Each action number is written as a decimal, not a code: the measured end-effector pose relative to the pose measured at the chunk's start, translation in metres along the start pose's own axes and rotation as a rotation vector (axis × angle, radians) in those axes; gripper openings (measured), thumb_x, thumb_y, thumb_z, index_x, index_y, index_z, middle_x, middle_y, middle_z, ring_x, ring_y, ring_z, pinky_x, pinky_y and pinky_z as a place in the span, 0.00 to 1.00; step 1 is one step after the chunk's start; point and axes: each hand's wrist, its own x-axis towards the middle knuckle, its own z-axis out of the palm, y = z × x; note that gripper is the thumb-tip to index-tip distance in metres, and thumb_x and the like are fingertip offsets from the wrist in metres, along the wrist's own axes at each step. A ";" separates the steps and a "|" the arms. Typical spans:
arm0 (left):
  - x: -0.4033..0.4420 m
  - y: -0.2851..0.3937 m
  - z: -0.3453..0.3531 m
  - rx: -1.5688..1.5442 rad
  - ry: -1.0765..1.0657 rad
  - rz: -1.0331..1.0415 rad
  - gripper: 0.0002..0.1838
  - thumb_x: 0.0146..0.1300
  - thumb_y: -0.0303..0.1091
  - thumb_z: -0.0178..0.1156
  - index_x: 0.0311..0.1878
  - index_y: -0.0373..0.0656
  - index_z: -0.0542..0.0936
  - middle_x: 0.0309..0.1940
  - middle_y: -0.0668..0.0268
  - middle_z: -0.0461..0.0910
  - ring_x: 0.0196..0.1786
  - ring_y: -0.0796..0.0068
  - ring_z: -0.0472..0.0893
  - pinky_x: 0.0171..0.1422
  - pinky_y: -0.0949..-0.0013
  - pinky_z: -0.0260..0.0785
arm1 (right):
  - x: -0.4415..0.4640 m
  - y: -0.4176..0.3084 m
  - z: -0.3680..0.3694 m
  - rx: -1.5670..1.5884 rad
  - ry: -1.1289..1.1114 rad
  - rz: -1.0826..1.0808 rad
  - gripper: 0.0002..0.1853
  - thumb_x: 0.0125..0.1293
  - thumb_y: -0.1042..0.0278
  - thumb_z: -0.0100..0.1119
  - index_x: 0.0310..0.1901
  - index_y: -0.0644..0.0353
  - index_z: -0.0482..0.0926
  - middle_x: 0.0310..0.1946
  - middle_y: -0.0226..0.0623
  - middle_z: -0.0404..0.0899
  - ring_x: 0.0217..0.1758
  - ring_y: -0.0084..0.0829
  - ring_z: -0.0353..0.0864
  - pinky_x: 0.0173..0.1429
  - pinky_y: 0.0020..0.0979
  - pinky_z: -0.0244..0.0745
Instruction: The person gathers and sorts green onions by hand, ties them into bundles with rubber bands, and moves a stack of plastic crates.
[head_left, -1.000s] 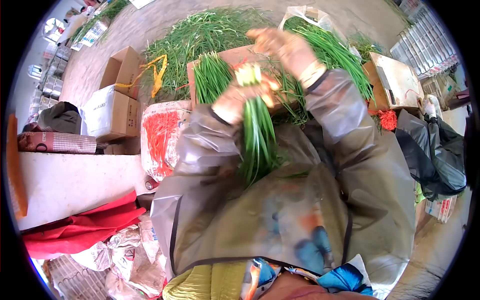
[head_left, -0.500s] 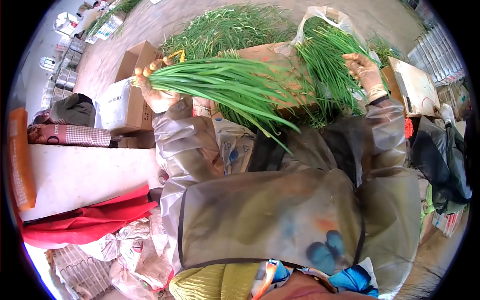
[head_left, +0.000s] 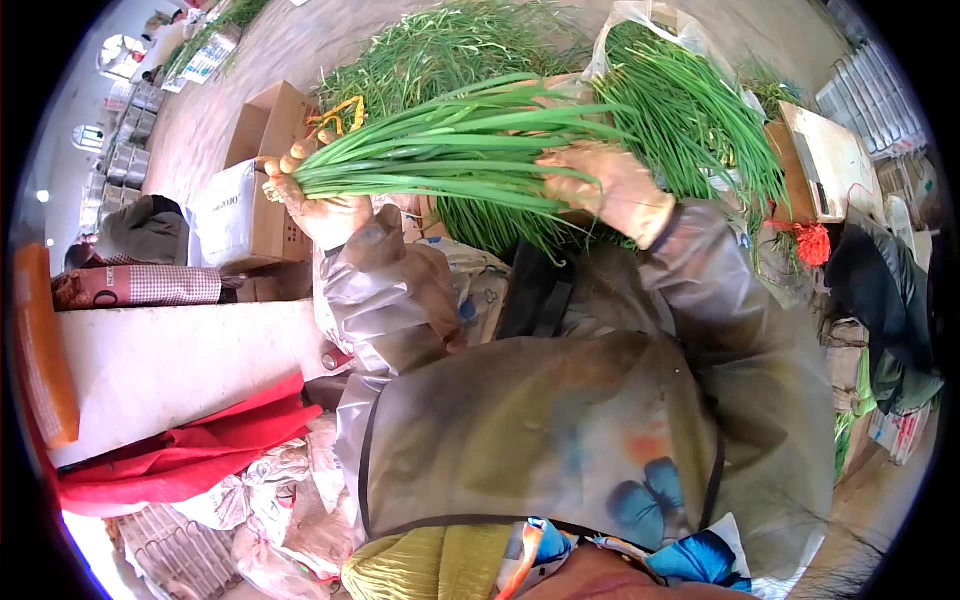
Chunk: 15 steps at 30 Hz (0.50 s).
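Observation:
A long bunch of green chives [head_left: 430, 150] stretches across in front of me. My left hand [head_left: 322, 205] is closed around its pale stem end, at the left. My right hand [head_left: 610, 190] is at the leafy end, with its fingers bent against the leaves and partly covered by them. Both hands look gloved. More chives [head_left: 680, 110] lie in a clear plastic bag [head_left: 625, 15] just beyond my right hand. Below the held bunch, other chives [head_left: 490, 222] hang over the edge of the work surface.
A heap of loose green leaves [head_left: 440, 55] covers the floor beyond. An open cardboard box [head_left: 265, 120] and a white package [head_left: 225, 215] stand at left, near a white tabletop [head_left: 190, 350]. Red cloth [head_left: 190, 445] drapes below it. A pale board [head_left: 830, 165] leans at right.
My right hand has moved left from over the bagged chives to the leafy end of the held bunch. The bunch's leaf tips are raised and lie straighter. My left hand keeps its hold.

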 end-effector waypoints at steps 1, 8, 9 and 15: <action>-0.002 -0.005 0.006 -0.003 -0.004 -0.003 0.07 0.63 0.35 0.53 0.38 0.43 0.75 0.37 0.66 0.77 0.46 0.69 0.74 0.65 0.51 0.58 | 0.005 -0.002 0.009 0.126 -0.014 0.027 0.18 0.60 0.55 0.56 0.45 0.60 0.78 0.41 0.42 0.79 0.47 0.39 0.76 0.50 0.34 0.70; -0.023 -0.027 0.011 0.015 0.022 0.077 0.09 0.61 0.37 0.55 0.42 0.46 0.78 0.37 0.71 0.77 0.47 0.72 0.72 0.64 0.56 0.57 | 0.021 -0.018 0.043 0.519 0.054 0.159 0.15 0.57 0.58 0.61 0.41 0.60 0.80 0.35 0.37 0.81 0.40 0.33 0.78 0.46 0.30 0.71; -0.026 -0.029 0.012 0.064 0.028 0.083 0.09 0.60 0.37 0.56 0.42 0.48 0.78 0.37 0.72 0.77 0.47 0.72 0.72 0.64 0.57 0.58 | 0.021 -0.022 0.041 0.595 0.111 0.115 0.15 0.57 0.58 0.61 0.40 0.59 0.80 0.35 0.37 0.81 0.40 0.33 0.78 0.45 0.30 0.71; -0.038 -0.021 -0.012 0.183 0.107 -0.035 0.08 0.60 0.34 0.57 0.40 0.47 0.71 0.30 0.69 0.71 0.40 0.69 0.71 0.55 0.57 0.64 | 0.019 -0.034 -0.041 -0.517 0.298 -0.212 0.10 0.58 0.57 0.56 0.33 0.53 0.78 0.24 0.34 0.77 0.25 0.36 0.76 0.33 0.35 0.72</action>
